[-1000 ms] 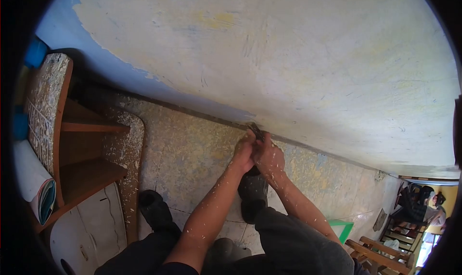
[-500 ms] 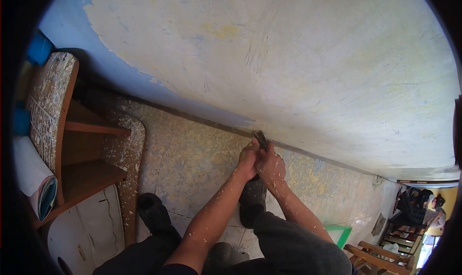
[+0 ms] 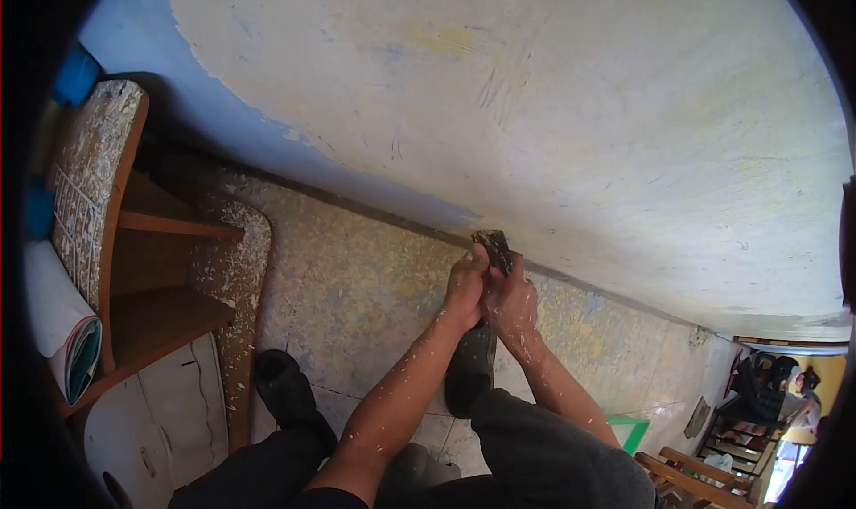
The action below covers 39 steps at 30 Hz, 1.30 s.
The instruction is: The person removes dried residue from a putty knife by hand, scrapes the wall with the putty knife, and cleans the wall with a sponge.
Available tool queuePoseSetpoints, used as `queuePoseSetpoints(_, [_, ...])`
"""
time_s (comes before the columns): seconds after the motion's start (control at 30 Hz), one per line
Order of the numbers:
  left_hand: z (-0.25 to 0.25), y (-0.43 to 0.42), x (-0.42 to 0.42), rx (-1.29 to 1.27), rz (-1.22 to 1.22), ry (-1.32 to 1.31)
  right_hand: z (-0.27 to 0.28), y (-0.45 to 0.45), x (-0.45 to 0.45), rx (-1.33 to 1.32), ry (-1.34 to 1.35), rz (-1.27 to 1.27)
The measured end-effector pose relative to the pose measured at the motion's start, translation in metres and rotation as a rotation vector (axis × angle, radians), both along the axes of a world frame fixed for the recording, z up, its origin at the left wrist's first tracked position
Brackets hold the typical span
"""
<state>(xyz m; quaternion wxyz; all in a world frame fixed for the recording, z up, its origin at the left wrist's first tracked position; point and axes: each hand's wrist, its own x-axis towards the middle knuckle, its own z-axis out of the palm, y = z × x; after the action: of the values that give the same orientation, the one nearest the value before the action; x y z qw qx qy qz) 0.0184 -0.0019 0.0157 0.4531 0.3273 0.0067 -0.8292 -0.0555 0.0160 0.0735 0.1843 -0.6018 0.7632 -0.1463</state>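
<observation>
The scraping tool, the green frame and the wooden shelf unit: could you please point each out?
Scraping tool point(image 3: 493, 242): head view, its flat dark end.
Green frame point(image 3: 637, 433): head view, its visible corner.
Wooden shelf unit point(image 3: 178, 224): head view, edge of its upper shelf.

Lower end of dark flat tool hidden by left hand and right hand; exact tool type unclear. Toe of right shoe covered by hands. Blue items and rolled papers on shelf unit cut off by dark left border. Wooden chair cropped at bottom. Far-off person too small, blurred.
</observation>
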Motion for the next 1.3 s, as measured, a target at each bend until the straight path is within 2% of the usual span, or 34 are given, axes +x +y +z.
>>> queuePoseSetpoints(0.1, [0.031, -0.009, 0.014, 0.097, 0.083, -0.010, 0.011, -0.009, 0.014, -0.004, 0.062, 0.051])
queuePoseSetpoints(0.27, [0.019, -0.006, 0.008, 0.017, 0.035, -0.043, 0.017, -0.012, 0.003, -0.041, 0.023, 0.109])
queuePoseSetpoints(0.33, [0.032, -0.017, 0.016, -0.015, 0.005, -0.088, 0.017, -0.011, 0.005, -0.027, -0.017, 0.075])
queuePoseSetpoints(0.4, [0.046, -0.013, 0.023, 0.076, 0.048, -0.068, 0.026, -0.016, 0.019, -0.021, -0.072, 0.072])
queuePoseSetpoints(0.47, [0.045, -0.024, 0.036, 0.066, 0.087, -0.026, 0.045, -0.028, 0.039, 0.083, 0.073, 0.114])
queuePoseSetpoints(0.53, [0.044, -0.016, 0.040, 0.070, 0.131, 0.012, 0.034, -0.018, 0.031, 0.124, 0.065, 0.102])
queuePoseSetpoints(0.6, [0.037, -0.019, 0.036, 0.046, 0.000, -0.128, 0.027, -0.028, 0.025, 0.101, 0.057, 0.124])
queuePoseSetpoints(0.7, [0.019, -0.008, 0.009, 0.001, -0.080, -0.133, 0.016, 0.001, 0.007, -0.016, -0.115, -0.014])
queuePoseSetpoints(0.8, [0.022, -0.004, 0.002, 0.028, -0.133, -0.170, 0.010, 0.001, -0.001, -0.001, -0.043, -0.026])
queuePoseSetpoints(0.9, [0.045, -0.015, 0.021, 0.030, 0.091, -0.067, 0.026, -0.015, 0.018, 0.042, -0.001, 0.065])
queuePoseSetpoints(1.03, [0.022, -0.017, 0.020, 0.035, -0.008, -0.117, 0.030, -0.018, 0.012, 0.048, 0.053, 0.118])
queuePoseSetpoints(1.1, [0.021, -0.012, 0.011, 0.025, -0.118, -0.119, 0.021, -0.008, 0.001, 0.029, 0.002, 0.060])
queuePoseSetpoints(1.23, [0.027, -0.011, 0.014, 0.103, -0.028, -0.147, 0.020, -0.011, 0.010, -0.007, -0.049, 0.054])
queuePoseSetpoints(1.3, [0.038, -0.023, 0.040, 0.008, 0.111, 0.047, 0.043, -0.032, 0.035, 0.047, 0.081, 0.178])
